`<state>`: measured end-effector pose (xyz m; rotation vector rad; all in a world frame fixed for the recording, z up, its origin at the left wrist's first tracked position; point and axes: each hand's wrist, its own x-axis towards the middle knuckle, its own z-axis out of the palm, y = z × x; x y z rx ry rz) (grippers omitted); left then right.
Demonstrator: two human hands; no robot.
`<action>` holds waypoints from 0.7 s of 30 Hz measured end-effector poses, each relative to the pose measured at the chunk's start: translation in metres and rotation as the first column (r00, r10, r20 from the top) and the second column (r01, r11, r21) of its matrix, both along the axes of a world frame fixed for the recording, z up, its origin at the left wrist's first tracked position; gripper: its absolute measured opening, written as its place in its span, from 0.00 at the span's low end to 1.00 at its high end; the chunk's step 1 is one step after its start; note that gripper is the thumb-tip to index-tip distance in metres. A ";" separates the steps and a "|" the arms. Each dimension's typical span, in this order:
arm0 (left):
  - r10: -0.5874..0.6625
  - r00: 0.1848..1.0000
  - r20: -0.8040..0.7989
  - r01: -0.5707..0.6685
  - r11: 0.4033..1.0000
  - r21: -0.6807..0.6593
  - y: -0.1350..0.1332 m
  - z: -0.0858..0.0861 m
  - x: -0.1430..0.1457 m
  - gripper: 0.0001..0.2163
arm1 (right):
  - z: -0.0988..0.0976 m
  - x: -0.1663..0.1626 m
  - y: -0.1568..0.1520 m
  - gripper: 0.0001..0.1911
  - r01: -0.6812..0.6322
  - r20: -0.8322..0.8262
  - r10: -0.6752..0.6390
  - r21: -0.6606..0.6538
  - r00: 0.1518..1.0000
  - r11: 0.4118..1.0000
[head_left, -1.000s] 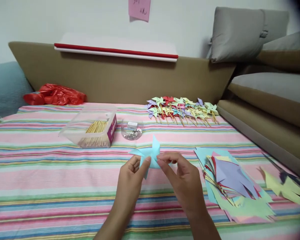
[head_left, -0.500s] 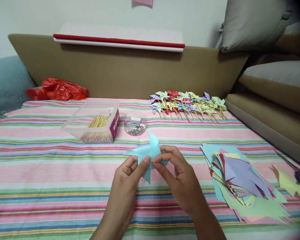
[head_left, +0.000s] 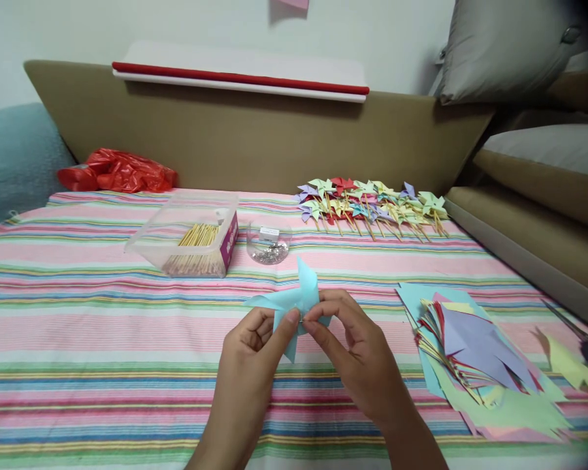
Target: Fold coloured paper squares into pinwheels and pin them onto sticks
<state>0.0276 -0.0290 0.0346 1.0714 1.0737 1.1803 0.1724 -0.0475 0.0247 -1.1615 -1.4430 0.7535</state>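
A light-blue paper pinwheel (head_left: 308,282) is held above the cloth, its blades folded in toward the middle. My left hand (head_left: 255,346) pinches it from the left, thumb pressed near the centre. With thumb and forefinger, my right hand (head_left: 355,349) grips a small shiny pin (head_left: 301,319) at the pinwheel's centre; most of the pin is hidden by the fingers. Beyond the hands stands a round clear dish (head_left: 269,253) with small metal pieces and a little white box. To its left, a clear plastic tub (head_left: 151,243) contains wooden sticks (head_left: 199,236).
Finished pinwheels on sticks (head_left: 372,207) lie at the back right. A stack of coloured paper (head_left: 485,346) is at right, beside a yellow paper piece (head_left: 568,365) and dark scissors (head_left: 571,323). A red plastic bag (head_left: 122,171) rests back left. Cushions (head_left: 543,156) line the right side.
The pin between my right fingers shows more clearly at the pinwheel's centre. Both hands keep their hold, and the view has shifted slightly.
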 end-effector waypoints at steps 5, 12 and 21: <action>0.027 0.992 -0.125 -0.017 0.997 0.077 0.000 -0.001 -0.002 0.22 | 0.004 0.002 -0.002 0.06 -0.074 -0.088 0.065 -0.107 0.994 0.991; 0.010 0.985 -0.170 0.006 0.995 0.096 -0.002 -0.002 -0.001 0.22 | 0.006 0.005 -0.002 0.07 -0.110 -0.183 0.070 -0.216 0.981 0.970; 0.020 0.975 -0.220 -0.002 0.997 0.082 -0.001 -0.005 -0.001 0.22 | 0.005 0.004 -0.002 0.06 -0.086 -0.133 0.059 -0.206 0.989 0.975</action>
